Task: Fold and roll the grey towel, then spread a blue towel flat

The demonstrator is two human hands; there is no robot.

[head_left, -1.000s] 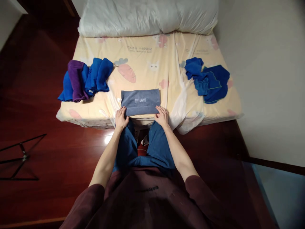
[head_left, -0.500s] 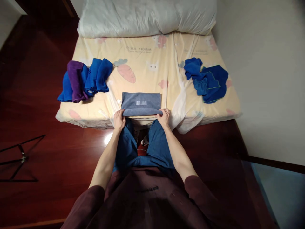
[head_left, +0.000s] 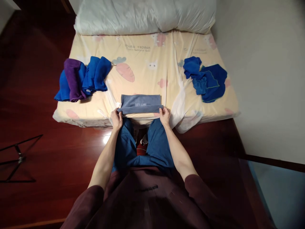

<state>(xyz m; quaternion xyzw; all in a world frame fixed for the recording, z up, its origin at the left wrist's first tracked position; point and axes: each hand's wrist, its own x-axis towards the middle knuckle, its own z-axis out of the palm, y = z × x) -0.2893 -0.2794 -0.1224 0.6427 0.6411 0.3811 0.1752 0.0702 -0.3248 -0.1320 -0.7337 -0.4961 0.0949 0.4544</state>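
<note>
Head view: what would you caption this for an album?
Left hand and right hand hold a gray-blue towel by its near edge, on a carrot-print bed.

On my feed the hand towel [head_left: 140,99] is slate blue with white lettering. I see a purple towel [head_left: 72,76], royal-blue towels [head_left: 102,74], blue cloths [head_left: 218,78] with one green-edged, a pale grey quilt [head_left: 143,17], and a light yellow bedsheet [head_left: 143,71] printed with pink carrots.
</note>
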